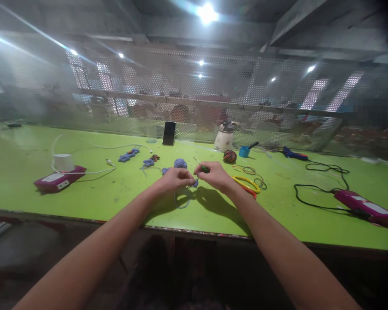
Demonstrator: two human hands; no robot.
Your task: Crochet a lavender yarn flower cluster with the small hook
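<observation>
1. The small yarn piece [196, 183], blue-violet, sits between the two hands, just above the near part of the green surface [122, 189], with the left hand [174, 180] and the right hand [215, 175] almost meeting over it.
2. The left grip is narrow: thumb and fingers pinch the piece at their tips, coming in from its left side.
3. The right grip is closed around a thin hook [204, 169] with a green handle; its fingertips are just above and beside the piece, though whether they touch it I cannot tell.
4. The relation that matters: the hook's long axis slants, its visible metal end pointing up, leftward and away from the person, while the piece lies below that end, toward the near edge. Both hands are close to the piece, the left being the one that pinches it.
5. A pale strand [182, 208] loops below the left hand; a blue-violet yarn ball [180, 163] lies just beyond it.
</observation>
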